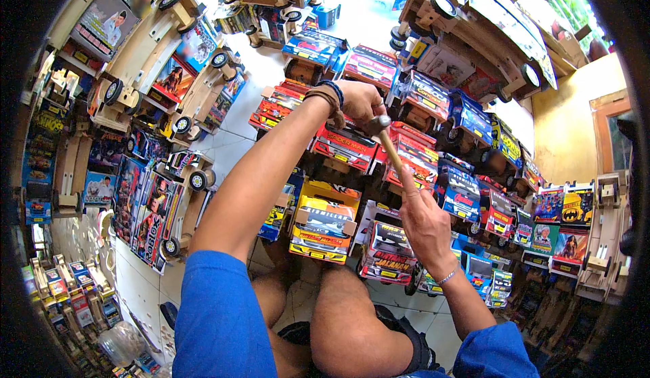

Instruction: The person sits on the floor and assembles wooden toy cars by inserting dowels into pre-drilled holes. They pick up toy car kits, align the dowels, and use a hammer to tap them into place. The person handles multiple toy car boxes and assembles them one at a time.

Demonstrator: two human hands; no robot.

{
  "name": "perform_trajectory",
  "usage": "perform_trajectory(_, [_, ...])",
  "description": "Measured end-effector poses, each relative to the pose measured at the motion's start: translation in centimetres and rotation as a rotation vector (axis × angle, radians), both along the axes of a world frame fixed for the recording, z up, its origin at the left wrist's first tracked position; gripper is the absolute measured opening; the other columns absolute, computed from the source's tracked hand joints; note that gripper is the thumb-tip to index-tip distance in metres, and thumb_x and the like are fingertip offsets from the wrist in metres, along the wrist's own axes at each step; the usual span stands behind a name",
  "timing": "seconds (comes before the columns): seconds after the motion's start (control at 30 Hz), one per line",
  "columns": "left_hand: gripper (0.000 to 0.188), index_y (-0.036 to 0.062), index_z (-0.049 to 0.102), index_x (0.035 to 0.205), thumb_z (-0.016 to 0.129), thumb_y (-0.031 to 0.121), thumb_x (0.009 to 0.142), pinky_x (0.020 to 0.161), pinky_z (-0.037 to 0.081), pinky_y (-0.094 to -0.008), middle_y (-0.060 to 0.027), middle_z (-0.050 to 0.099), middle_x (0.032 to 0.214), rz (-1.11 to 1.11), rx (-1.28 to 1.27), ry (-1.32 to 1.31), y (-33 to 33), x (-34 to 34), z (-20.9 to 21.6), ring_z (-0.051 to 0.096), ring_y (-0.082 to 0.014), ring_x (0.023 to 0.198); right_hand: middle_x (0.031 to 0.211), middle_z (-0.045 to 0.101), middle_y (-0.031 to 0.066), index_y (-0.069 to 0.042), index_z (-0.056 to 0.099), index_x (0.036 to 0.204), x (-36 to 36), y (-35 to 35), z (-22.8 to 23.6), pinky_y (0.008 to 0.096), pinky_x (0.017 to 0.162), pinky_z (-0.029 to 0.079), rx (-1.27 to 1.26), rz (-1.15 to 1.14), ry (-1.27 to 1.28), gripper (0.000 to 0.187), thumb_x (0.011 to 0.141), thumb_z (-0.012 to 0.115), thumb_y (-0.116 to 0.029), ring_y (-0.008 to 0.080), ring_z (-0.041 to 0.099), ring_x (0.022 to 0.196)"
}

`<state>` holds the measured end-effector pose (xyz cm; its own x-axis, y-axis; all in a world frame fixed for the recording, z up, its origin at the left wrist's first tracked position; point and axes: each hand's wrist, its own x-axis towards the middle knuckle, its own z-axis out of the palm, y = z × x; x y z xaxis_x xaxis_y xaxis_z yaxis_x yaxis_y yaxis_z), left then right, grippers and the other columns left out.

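My right hand [425, 222] is wrapped round the wooden handle of a small hammer [391, 145]. The hammer's metal head is raised close beside my left hand [359, 100]. My left fingers are pinched together over a row of toy trucks; what they hold, if anything, is too small to make out. Below them stands a red toy truck [344, 146], with another red and white toy truck [414, 158] to its right. A yellow toy truck [323, 222] stands nearer, in front of my knees. Beside it is a black and red toy truck [386, 249].
Several blue and red toy trucks [460, 192] fill the rows to the right. Wooden trucks with black wheels [183, 87] are stacked on their sides at the left. A large wooden truck [474, 46] lies tipped at the back right. White floor tiles [237, 134] show between.
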<state>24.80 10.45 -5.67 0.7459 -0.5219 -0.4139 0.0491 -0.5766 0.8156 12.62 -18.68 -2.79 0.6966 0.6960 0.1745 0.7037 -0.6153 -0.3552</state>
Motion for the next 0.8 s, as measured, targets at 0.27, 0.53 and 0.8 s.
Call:
perform_trajectory(0.27, [0.024,0.0071,0.077,0.103,0.078,0.021,0.083,0.075,0.054,-0.0286,-0.0026,0.075,0.090,0.025,-0.003,0.035,0.0,0.0,0.0,0.066,-0.0107,0.080,0.081,0.058,0.0117,-0.015,0.036,0.154,0.0,-0.1,0.4,0.0420,0.058,0.052,0.018,-0.004,0.051,0.074,0.087,0.065,-0.003,0.0268,0.059,0.063])
perform_trajectory(0.53, [0.029,0.0065,0.076,0.106,0.080,0.023,0.083,0.075,0.054,-0.0275,-0.0026,0.075,0.091,0.032,0.015,0.016,-0.2,0.1,-0.5,0.066,-0.0109,0.080,0.077,0.056,0.0055,-0.018,0.038,0.153,0.2,-0.3,0.1,0.0380,0.048,0.052,-0.039,0.025,-0.047,0.072,0.087,0.067,-0.012,0.0224,0.060,0.056])
perform_trajectory(0.8, [0.030,0.0075,0.077,0.105,0.081,0.029,0.083,0.073,0.053,-0.0267,-0.0012,0.075,0.091,0.070,0.008,0.078,-0.3,-0.5,0.7,0.065,-0.0099,0.080,0.076,0.057,0.0057,-0.020,0.039,0.152,0.3,-0.2,0.4,0.0370,0.050,0.052,-0.061,0.062,-0.070,0.070,0.087,0.066,-0.013,0.0225,0.060,0.056])
